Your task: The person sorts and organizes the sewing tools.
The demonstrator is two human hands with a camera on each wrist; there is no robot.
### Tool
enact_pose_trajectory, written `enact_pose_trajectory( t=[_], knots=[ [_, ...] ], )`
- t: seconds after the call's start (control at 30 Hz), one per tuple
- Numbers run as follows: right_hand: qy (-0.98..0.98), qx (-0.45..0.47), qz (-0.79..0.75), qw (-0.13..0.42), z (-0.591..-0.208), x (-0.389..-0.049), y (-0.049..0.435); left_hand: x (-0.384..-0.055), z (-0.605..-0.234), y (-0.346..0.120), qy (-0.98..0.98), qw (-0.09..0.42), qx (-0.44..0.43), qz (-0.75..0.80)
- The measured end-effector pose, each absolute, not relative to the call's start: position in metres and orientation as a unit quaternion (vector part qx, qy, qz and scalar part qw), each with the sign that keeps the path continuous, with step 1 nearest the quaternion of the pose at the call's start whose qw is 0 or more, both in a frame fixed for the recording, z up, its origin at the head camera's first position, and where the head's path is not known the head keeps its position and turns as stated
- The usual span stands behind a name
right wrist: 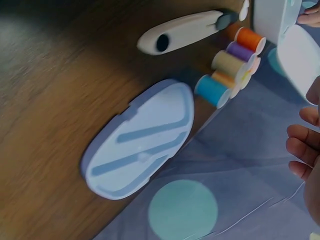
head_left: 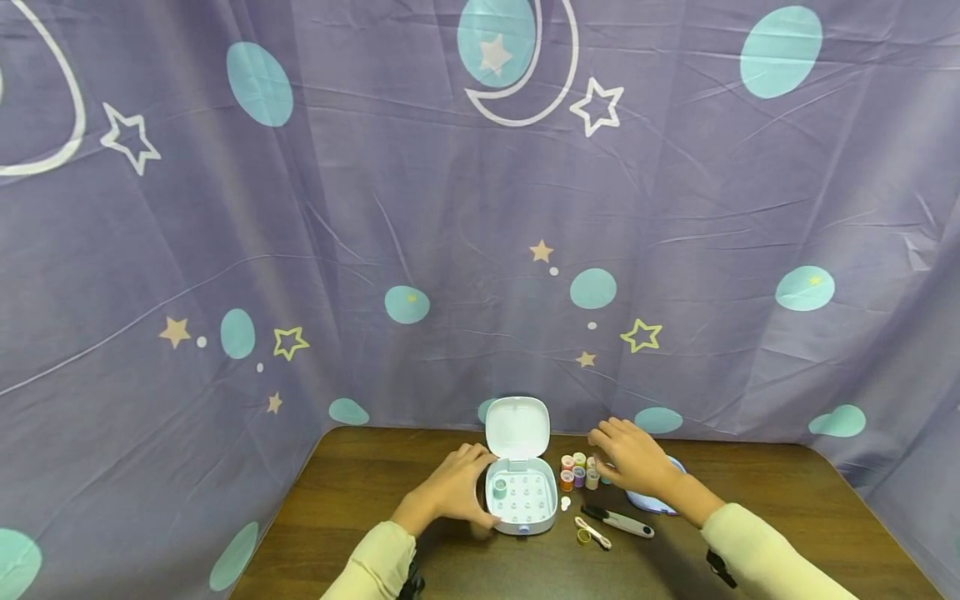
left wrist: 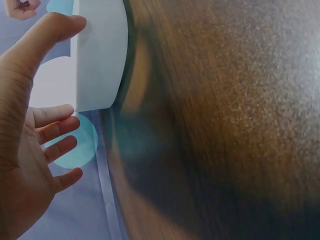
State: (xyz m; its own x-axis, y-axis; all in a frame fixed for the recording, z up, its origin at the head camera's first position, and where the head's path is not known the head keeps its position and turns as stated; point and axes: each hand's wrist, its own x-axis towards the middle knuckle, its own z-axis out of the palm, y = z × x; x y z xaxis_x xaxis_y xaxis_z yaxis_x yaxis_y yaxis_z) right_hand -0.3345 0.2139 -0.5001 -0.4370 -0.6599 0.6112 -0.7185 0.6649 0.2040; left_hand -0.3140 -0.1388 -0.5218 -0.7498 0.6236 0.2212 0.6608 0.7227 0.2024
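Pale rounded box (head_left: pixel 542 522), lid (head_left: pixel 517 427) raised, teal spool (head_left: pixel 500 489) inside, left hand (head_left: pixel 457 487) spread alongside, right hand (head_left: pixel 633 458) empty, relaxed, right of box

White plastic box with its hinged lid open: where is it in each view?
Head: white plastic box low, just right of centre.
Left wrist: box at top, left of centre.
Right wrist: box at top right, cut by the top edge.
Shared landmark: brown wooden table.
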Motion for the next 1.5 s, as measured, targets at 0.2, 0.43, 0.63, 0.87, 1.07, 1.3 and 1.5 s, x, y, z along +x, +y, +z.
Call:
enact_pose_trajectory(
  t=[0.2, 0.43, 0.63, 0.87, 1.07, 1.3, 1.5],
  knots=[
    [-0.863, 0.395, 0.035, 0.313, -0.509, -0.336, 0.229, -0.316, -0.522, -0.139, -0.928, 0.055, -0.343, -0.133],
    [-0.874, 0.389, 0.028, 0.292, -0.519, -0.337, 0.238, -0.316, -0.52, -0.139, -0.93, 0.042, -0.336, -0.143],
    [-0.88, 0.382, 0.03, 0.281, -0.528, -0.339, 0.242, -0.318, -0.519, -0.138, -0.93, 0.043, -0.337, -0.137],
    [-0.872, 0.392, 0.044, 0.292, -0.536, -0.342, 0.243, -0.319, -0.518, -0.137, -0.932, 0.032, -0.334, -0.136],
    [-0.877, 0.385, 0.046, 0.283, -0.54, -0.344, 0.243, -0.318, -0.514, -0.135, -0.933, 0.016, -0.329, -0.143],
    [-0.879, 0.38, 0.047, 0.284, -0.544, -0.344, 0.243, -0.319, -0.515, -0.135, -0.935, 0.008, -0.324, -0.146],
    [-0.882, 0.375, 0.046, 0.282, -0.546, -0.344, 0.241, -0.318, -0.513, -0.135, -0.935, 0.003, -0.32, -0.154]
  ],
)
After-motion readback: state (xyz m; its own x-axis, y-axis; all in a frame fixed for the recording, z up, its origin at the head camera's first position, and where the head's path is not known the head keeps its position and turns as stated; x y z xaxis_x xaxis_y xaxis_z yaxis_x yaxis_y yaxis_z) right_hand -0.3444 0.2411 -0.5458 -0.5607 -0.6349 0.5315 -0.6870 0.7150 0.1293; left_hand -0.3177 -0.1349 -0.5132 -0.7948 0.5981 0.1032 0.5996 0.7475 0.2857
